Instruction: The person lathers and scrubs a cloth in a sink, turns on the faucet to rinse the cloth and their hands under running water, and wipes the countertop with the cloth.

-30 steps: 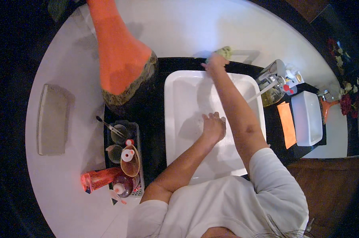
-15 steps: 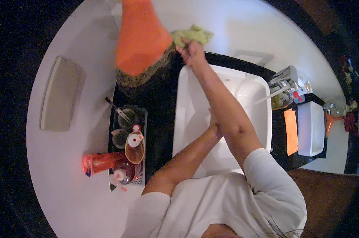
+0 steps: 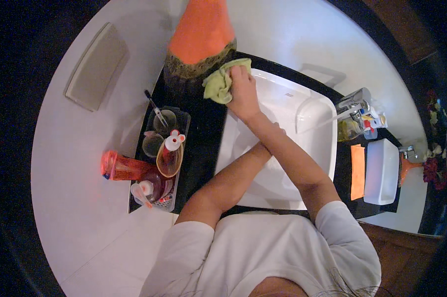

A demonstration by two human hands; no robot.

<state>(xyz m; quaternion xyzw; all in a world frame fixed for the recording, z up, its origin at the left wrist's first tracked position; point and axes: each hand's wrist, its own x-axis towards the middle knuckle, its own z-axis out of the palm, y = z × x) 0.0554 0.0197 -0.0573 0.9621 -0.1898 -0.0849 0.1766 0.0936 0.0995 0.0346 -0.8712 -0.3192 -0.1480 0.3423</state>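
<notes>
My right hand (image 3: 243, 91) grips a crumpled yellow-green cloth (image 3: 216, 85) over the far left corner of the white rectangular sink (image 3: 318, 143). Beside the cloth, on the black countertop (image 3: 200, 141), stands a tall object like a vase (image 3: 202, 34), orange above with a dark, rough base. Crossing beneath the right forearm, my left arm reaches over the sink. Of my left hand (image 3: 279, 128) only a small part shows behind the right forearm, and its fingers are hidden.
At left, a clear plastic basket (image 3: 185, 119) holds bottles, cups and a thin dark-handled brush (image 3: 153, 105). A red bottle (image 3: 122, 167) leans out of it. On the right are a chrome faucet (image 3: 356, 101), an orange sheet (image 3: 357, 172) and a white rectangular container (image 3: 383, 173).
My right hand has brought the cloth from near the back wall down toward me, to the sink's far left corner. The whole view has shifted and turned a little.
</notes>
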